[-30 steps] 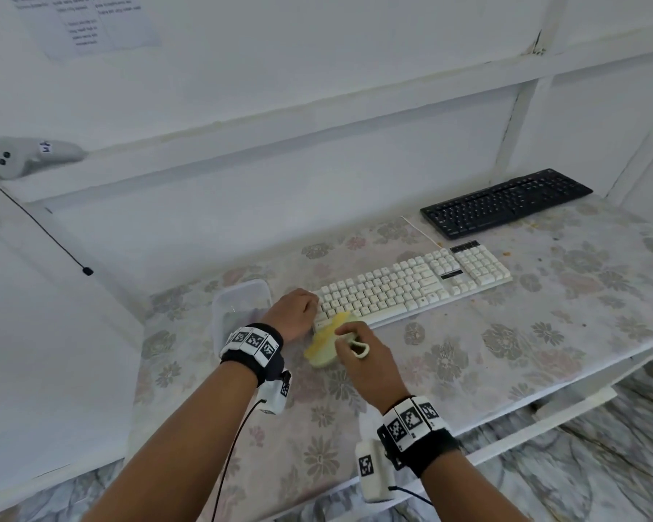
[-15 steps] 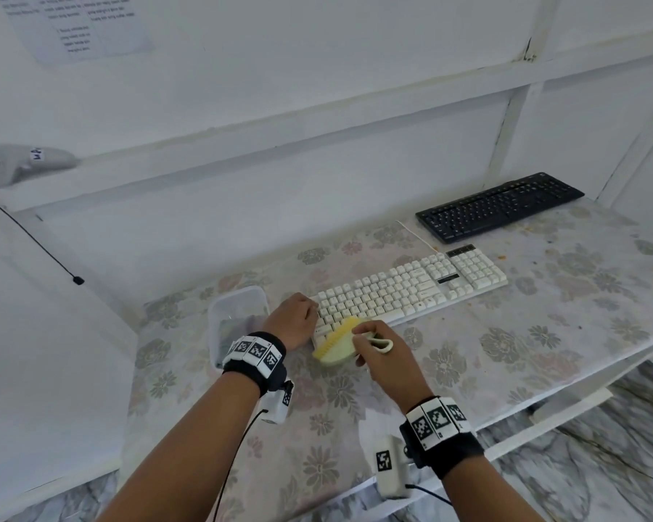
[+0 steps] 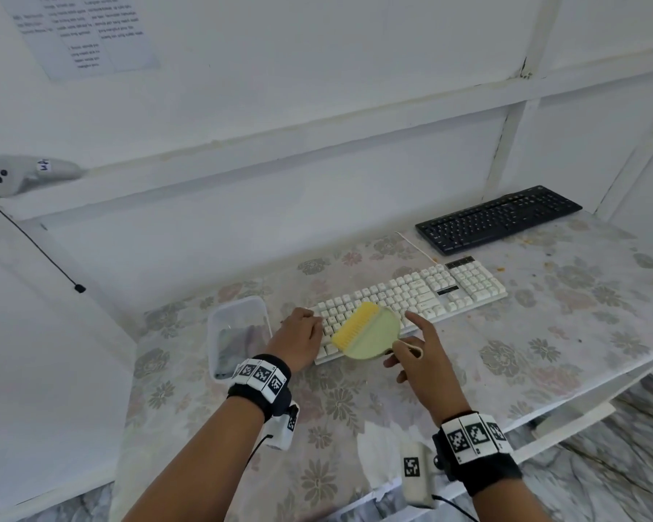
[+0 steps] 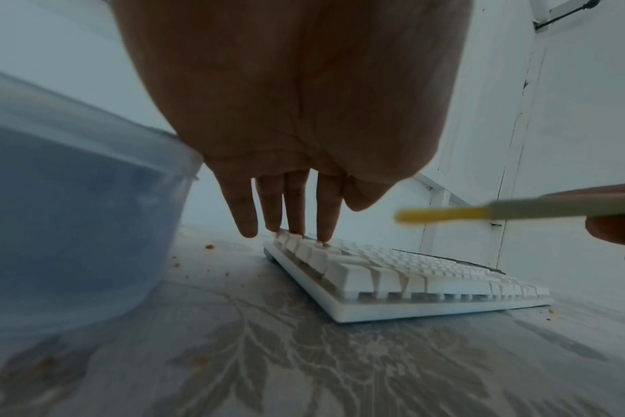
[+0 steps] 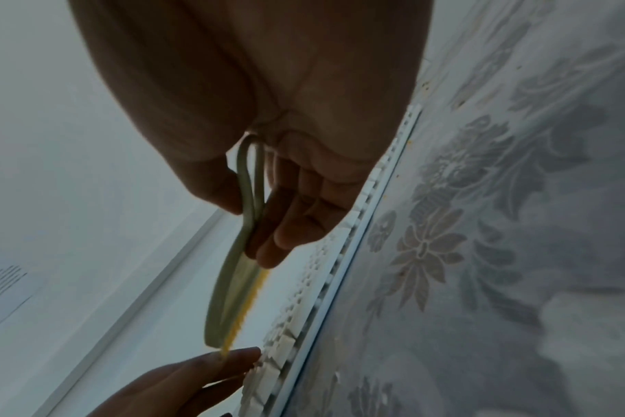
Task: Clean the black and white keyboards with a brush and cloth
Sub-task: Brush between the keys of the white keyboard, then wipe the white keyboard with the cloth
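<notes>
A white keyboard (image 3: 419, 295) lies slantwise on the floral table; a black keyboard (image 3: 498, 218) lies behind it at the right. My left hand (image 3: 298, 333) rests with straight fingers (image 4: 296, 208) on the white keyboard's (image 4: 411, 279) left end. My right hand (image 3: 411, 352) pinches the loop handle of a pale green brush (image 3: 370, 335) with yellow bristles, held flat above the keyboard's left part, index finger stretched out. In the right wrist view the thumb and fingers (image 5: 286, 220) clamp the brush (image 5: 232, 282) edge-on.
A clear plastic tub (image 3: 238, 333) with a greyish cloth inside stands just left of my left hand. Crumbs dot the tablecloth (image 3: 581, 314). A white wall with a ledge (image 3: 204, 171) rises behind; a grey controller (image 3: 23, 175) lies on it.
My right hand has lifted the brush from the keyboard's front edge up over its left keys and turned it flat. The left hand stays on the keyboard's left end.
</notes>
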